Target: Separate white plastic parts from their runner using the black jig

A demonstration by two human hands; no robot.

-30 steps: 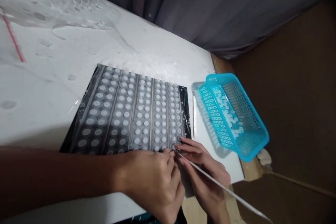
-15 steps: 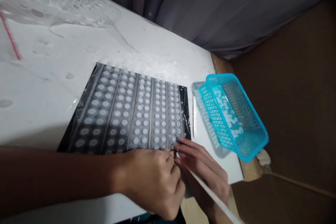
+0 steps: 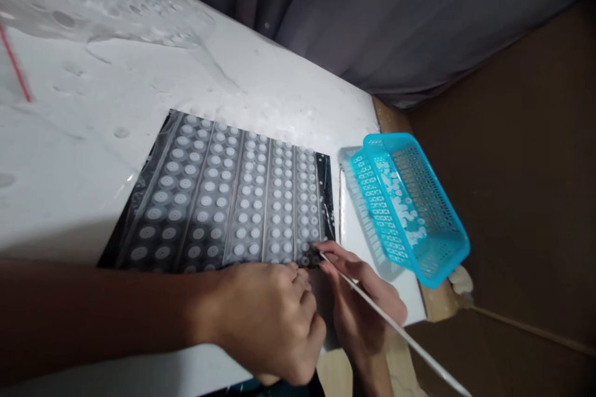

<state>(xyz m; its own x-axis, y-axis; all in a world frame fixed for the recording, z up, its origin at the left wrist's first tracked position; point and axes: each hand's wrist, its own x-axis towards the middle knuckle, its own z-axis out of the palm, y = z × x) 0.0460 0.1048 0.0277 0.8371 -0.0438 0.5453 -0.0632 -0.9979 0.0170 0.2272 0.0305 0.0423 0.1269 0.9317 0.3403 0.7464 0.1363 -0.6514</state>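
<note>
A black sheet [image 3: 223, 198] covered in rows of small white round parts lies on the white table [image 3: 74, 155]. My left hand [image 3: 270, 316] rests curled on the sheet's near right corner, fingers pressed together at the last row; what they pinch is hidden. My right hand [image 3: 363, 304] holds a thin white stick [image 3: 395, 329], its tip touching the sheet's near right corner beside my left fingertips.
A blue perforated plastic basket [image 3: 419, 211] with small white pieces inside sits at the table's right edge. A crumpled clear perforated film [image 3: 102, 0] lies at the far left. Grey curtain and brown cardboard stand behind and right.
The stick's tip has shifted a little toward the sheet's corner and my right hand has turned slightly. My left hand has stayed put.
</note>
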